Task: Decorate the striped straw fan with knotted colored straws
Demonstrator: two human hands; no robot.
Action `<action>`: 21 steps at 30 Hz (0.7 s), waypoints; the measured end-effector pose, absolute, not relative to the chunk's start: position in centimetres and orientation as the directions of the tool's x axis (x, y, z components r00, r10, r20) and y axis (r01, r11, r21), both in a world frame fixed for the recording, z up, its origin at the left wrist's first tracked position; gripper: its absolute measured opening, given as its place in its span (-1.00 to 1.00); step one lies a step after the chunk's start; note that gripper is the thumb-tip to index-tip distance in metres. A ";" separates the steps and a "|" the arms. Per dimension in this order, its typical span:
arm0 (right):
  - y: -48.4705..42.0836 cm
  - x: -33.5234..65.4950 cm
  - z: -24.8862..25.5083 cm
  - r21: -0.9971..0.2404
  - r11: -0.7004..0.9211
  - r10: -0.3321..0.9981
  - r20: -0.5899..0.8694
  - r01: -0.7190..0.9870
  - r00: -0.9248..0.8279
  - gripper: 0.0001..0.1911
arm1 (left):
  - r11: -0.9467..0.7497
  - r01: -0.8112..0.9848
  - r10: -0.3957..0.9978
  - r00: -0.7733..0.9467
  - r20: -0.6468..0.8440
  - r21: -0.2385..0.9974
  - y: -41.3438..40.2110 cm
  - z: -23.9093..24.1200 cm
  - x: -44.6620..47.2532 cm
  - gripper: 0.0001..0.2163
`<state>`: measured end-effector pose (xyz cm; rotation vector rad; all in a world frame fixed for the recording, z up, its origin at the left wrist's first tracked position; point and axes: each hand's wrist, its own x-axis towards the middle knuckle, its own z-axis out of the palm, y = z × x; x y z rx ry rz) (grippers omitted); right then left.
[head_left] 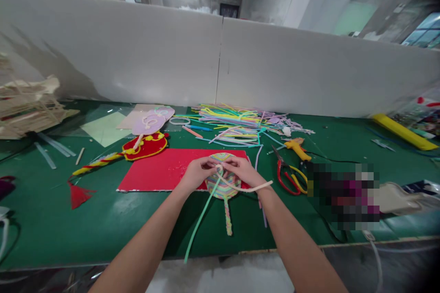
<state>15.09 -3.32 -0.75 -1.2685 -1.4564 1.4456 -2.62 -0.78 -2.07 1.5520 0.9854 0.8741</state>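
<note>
My left hand (199, 171) and my right hand (244, 171) meet in front of me, fingers closed in a pinch. Between them is a small curl where a mint green pipe cleaner (202, 222) and a cream pipe cleaner (252, 188) come together. The green one hangs down toward the table's front, and the cream one sticks out to the right across my right wrist. Right beneath my fingers lies a round fan (220, 190) in striped pastel colours, with a twisted handle (227, 219) pointing toward me. My fingers hide part of the curl.
A red board (154, 171) lies under the fan on the green table. Behind it sit bundled pipe cleaners (230, 116). Scissors (287, 176) and a yellow glue gun (298, 149) are at right; a red fan (147, 146) with a tassel (79, 194) and a lilac fan (149, 121) are at left.
</note>
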 end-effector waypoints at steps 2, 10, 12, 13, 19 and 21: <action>-3.4 15.0 -0.6 -0.982 -0.089 0.953 -0.132 0.163 -0.273 -0.69 | -0.082 0.150 0.926 0.376 0.020 0.985 -0.8 -2.0 -2.7 -0.70; -3.3 15.1 -1.1 -0.988 -0.042 0.945 -0.088 0.149 -0.314 -0.70 | 0.021 0.080 0.905 0.422 -0.053 0.997 -0.5 -2.5 -2.8 -0.70; -3.3 15.1 -1.2 -0.990 -0.047 0.948 -0.087 0.135 -0.305 -0.70 | 0.016 0.071 0.921 0.387 -0.042 0.997 -0.5 -2.5 -2.7 -0.71; -3.2 15.2 -1.2 -0.991 -0.044 0.952 -0.080 0.128 -0.295 -0.70 | 0.007 0.068 0.932 0.360 -0.031 0.998 -0.5 -2.5 -2.7 -0.71; -3.5 15.3 -0.7 -0.996 -0.029 0.964 -0.049 0.080 -0.260 -0.70 | -0.010 0.099 0.911 0.411 -0.032 0.995 -0.8 -1.8 -2.7 -0.69; -3.6 15.3 -0.5 -0.997 -0.030 0.964 -0.049 0.073 -0.261 -0.69 | -0.041 0.104 0.882 0.471 -0.013 0.994 -0.7 -1.8 -2.8 -0.73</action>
